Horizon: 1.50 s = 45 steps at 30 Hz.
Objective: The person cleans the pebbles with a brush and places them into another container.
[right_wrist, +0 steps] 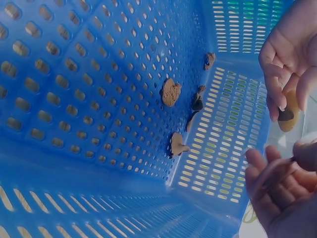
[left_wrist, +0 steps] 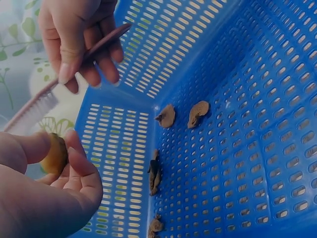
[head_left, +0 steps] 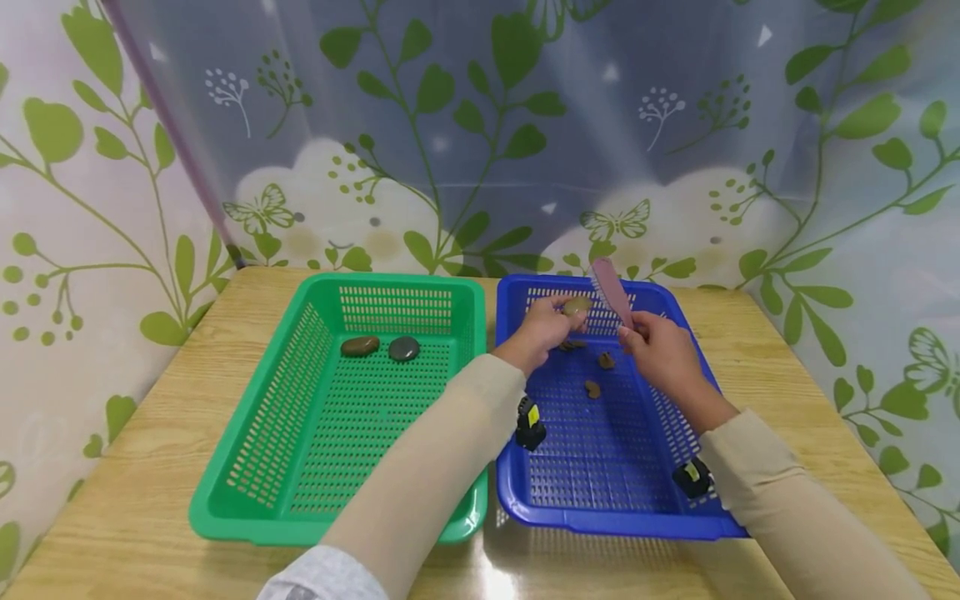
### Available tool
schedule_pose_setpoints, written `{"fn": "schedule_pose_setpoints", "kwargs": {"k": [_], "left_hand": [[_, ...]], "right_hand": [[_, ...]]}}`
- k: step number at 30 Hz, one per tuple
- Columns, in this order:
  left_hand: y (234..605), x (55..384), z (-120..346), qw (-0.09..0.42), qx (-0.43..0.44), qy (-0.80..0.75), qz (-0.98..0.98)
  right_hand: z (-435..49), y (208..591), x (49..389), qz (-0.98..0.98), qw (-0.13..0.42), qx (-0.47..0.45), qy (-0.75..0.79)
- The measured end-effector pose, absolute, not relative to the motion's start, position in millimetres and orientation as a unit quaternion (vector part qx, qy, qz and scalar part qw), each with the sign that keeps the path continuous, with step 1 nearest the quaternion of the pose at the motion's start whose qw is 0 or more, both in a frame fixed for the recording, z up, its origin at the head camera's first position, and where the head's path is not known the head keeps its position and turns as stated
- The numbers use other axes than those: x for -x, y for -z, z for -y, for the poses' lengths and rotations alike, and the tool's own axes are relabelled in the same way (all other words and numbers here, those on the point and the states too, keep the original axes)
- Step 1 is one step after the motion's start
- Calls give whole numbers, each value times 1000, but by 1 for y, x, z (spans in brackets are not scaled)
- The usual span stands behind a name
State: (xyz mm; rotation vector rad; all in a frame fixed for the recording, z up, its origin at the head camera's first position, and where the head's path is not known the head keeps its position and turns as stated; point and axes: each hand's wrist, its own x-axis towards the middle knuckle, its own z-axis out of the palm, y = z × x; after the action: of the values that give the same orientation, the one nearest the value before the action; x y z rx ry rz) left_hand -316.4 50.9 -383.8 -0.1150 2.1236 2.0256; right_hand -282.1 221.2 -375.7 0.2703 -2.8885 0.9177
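In the head view my left hand [head_left: 538,335] pinches a smooth yellowish-brown stone [head_left: 576,306] over the far end of the blue basket [head_left: 622,523]. A dark patch shows on this stone [right_wrist: 291,111] in the right wrist view. My right hand [head_left: 667,352] grips the handle of a pink brush [head_left: 611,290], its white bristles facing left toward the stone. The left wrist view shows the bristles [left_wrist: 42,106] just beyond the stone and apart from it. Several shrivelled brown pieces [left_wrist: 199,114], like dried mushrooms, lie on the blue basket's floor below both hands.
Left of the blue basket stands a green basket [head_left: 255,532], holding a brown stone [head_left: 360,346] and a dark grey stone [head_left: 404,348] near its far end. Both baskets sit on a wooden table [head_left: 135,492]. A leaf-patterned curtain [head_left: 465,125] hangs behind.
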Motion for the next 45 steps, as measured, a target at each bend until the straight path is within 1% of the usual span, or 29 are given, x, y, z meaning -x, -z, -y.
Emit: {"fn": "schedule_pose_setpoints", "kwargs": {"k": [7,11,21,30,34,40,45], "left_hand": [[383,317,-50,160,35,-721,-673],[383,318,-49,172,36,-731,-660],[383,318,-47,158,35,-730,-664],[382,315,-47,124,34,-723,-679],[381,316,-47,129,36,-733,-667],[379,317,-48,135,45,-739,-659],[380,316,-48,143,55,-736,-659]], "right_hand": [[-219,378,281,933,46,-132,-330],[-219,378,281,932,45,-148,-327],[-218,379,283,937,35,-164,-307],[-219,377,282,946,14,-126,-299],[-220,376,282,951,12,-111,-289],[-222,373,282,952,29,-82,-292],[-220,372,280,946,42,-90,-309]]}}
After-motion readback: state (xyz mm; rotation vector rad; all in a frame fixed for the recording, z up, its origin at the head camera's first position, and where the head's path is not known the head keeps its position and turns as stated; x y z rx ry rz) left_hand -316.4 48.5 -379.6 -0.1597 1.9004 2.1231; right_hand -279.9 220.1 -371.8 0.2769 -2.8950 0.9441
